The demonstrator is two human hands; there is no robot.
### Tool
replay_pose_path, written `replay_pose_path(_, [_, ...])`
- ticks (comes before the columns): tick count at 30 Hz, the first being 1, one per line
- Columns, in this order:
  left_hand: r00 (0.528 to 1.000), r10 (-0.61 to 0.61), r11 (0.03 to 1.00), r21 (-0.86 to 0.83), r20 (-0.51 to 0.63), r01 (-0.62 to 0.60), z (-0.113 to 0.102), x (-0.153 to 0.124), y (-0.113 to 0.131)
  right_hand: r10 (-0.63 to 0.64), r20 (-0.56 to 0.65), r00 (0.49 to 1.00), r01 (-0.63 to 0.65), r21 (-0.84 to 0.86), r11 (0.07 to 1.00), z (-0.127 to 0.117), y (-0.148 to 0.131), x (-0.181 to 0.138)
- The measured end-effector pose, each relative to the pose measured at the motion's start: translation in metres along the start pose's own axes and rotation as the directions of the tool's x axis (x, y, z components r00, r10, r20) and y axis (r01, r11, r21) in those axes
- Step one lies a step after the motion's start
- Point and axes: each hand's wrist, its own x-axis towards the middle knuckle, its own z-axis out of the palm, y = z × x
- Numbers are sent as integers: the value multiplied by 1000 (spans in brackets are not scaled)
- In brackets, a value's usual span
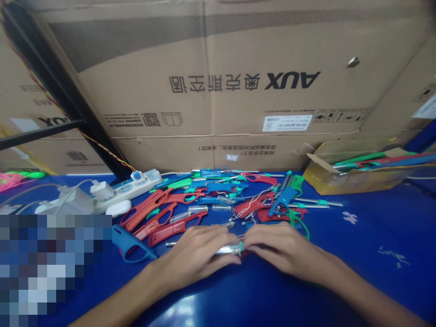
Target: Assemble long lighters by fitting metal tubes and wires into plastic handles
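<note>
My left hand point(207, 250) is closed around a clear, silvery lighter fuel tank point(229, 249) with a green fitting at its right end. Close against that end, my right hand point(281, 245) has its fingers bent together; what they pinch is hidden, though a bit of red shows beneath them. A thin metal rod point(170, 244) pokes out left of my left hand. Just beyond both hands lie loose lighter parts: a red handle half point(177, 227), a red handle with white wires point(254, 206), a blue piece point(283, 200) and metal tubes point(318, 202).
A blue lighter handle point(131, 245) lies at the left, near a white power strip point(119, 193) with plugs and cables. At the back right stands an open carton point(357, 179) holding long lighters. Large cardboard point(218, 54) walls the blue table point(357, 259). The lower left corner is pixelated.
</note>
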Motion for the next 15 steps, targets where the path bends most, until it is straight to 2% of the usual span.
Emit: replay_pose_path(15, [999,32,999,41,-44,-30,1,1,0,45,12,999,-45,35,998,1,-5,0])
